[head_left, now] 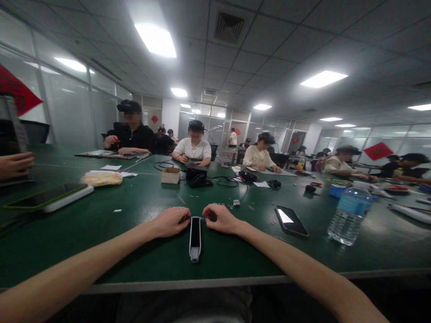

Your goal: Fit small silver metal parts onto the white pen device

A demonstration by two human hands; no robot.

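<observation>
- Left hand [171, 222]: fingers curled inward, tips beside the far left edge of the slim white-and-black device [195, 240]; whether they touch or grip it cannot be made out.
- Right hand [222, 219]: fingers bent toward the thumb with a small gap, just right of the device's far end; whether anything small is pinched there is unclear.
- Device: lying lengthwise between the hands on the green table [151, 264], its narrow white tip toward the wearer.
- Small metallic pieces [236, 203]: beyond the device, to its right.
- Dark-screened phone [291, 220]: right of the device; farther right, a water bottle [349, 215], upright, with a blue label.
- Small open carton [170, 175]: beyond the device, slightly left.
- Green-edged phone [43, 196]: well left of the device.
- Co-worker in white [193, 150]: seated across the table, straight beyond the device.
</observation>
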